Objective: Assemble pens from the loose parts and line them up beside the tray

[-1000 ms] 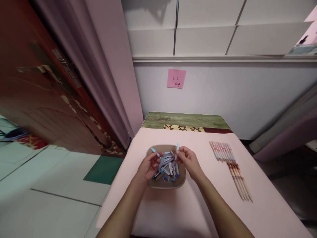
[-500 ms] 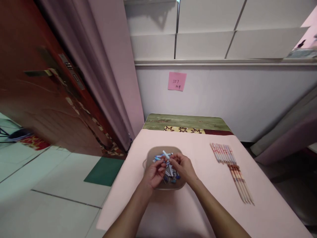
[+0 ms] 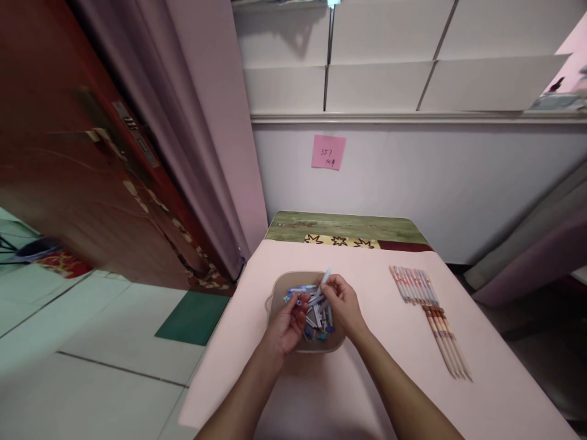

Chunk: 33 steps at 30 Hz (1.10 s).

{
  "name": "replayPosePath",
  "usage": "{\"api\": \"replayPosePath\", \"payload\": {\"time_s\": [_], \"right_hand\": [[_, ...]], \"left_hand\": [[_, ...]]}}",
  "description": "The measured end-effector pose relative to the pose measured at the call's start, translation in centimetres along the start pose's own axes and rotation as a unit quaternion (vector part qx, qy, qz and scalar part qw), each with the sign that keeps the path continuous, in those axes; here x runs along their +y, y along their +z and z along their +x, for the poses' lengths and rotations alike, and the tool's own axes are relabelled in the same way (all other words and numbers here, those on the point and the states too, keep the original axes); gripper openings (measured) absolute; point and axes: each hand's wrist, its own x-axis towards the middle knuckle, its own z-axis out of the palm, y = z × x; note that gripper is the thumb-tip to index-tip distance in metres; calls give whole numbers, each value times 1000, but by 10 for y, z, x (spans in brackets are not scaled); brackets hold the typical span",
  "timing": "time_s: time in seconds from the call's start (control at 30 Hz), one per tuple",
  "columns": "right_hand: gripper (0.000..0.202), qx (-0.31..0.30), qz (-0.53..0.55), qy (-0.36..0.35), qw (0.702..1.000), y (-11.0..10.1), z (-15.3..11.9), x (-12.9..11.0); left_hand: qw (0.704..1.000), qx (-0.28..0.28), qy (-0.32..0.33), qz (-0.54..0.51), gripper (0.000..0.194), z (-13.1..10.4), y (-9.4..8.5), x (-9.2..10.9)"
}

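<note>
While the left hand (image 3: 288, 328) sits palm partly upward just below the frame's centre, its thumb and fingers are pinched together on a small blue piece (image 3: 299, 302), partly hidden by the fingertips. Just to its right in the frame, the right hand (image 3: 343, 304) has thumb and fingers closed on a pale blue stick (image 3: 326, 276), tilted, upper end leaning right; its lower end is hard to separate from the clutter behind. Both held items are over a beige bin (image 3: 283, 282), centre of frame, below the middle. Inside it: a jumble of loose pieces (image 3: 316, 316), slim, mostly pale, some blue, too small and overlapping to count. The bin stands on a pink tabletop (image 3: 376, 269). At lower right on the same surface, a row of pencils with brown ends (image 3: 447, 343) lies side by side, tips toward the bottom edge; just above it, a second row of pale, reddish-marked sticks (image 3: 414, 285). Left of the table, a green mat (image 3: 190, 316) lies on the tiled floor (image 3: 114, 360). Upper left: a reddish-brown door (image 3: 46, 189) and a purple curtain (image 3: 192, 110). Beyond the tabletop, a green wood-patterned strip (image 3: 348, 223); above it, on the white wall (image 3: 398, 165), a pink note (image 3: 328, 153), handwritten "357" plus characters too small to read.
</note>
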Motion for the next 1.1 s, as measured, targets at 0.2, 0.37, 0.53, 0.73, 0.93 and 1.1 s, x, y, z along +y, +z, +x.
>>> {"api": "replayPosePath", "payload": {"time_s": [0.2,0.37,0.53,0.73,0.93,1.1], "right_hand": [[20,28,-99,-36,994,0,-6,-3],[14,7,-227,-108,968,4,-11,-4],[20,-51,-267,-206,940,-3,-5,-3],[24,-127,-476,-109,863,-12,20,-5],[22,-176,-604,-52,775,18,25,13],[29,-193,-640,-52,742,28,21,14]], "left_hand": [[1000,-3,-28,-3,18,-6,2,-6],[997,-51,-33,-37,22,-12,8,-8],[997,-50,-7,-65,20,-11,10,0],[994,-41,78,-69,21,-13,13,34],[992,-40,92,-78,21,-12,13,45],[993,-35,82,-75,20,-8,8,40]]}}
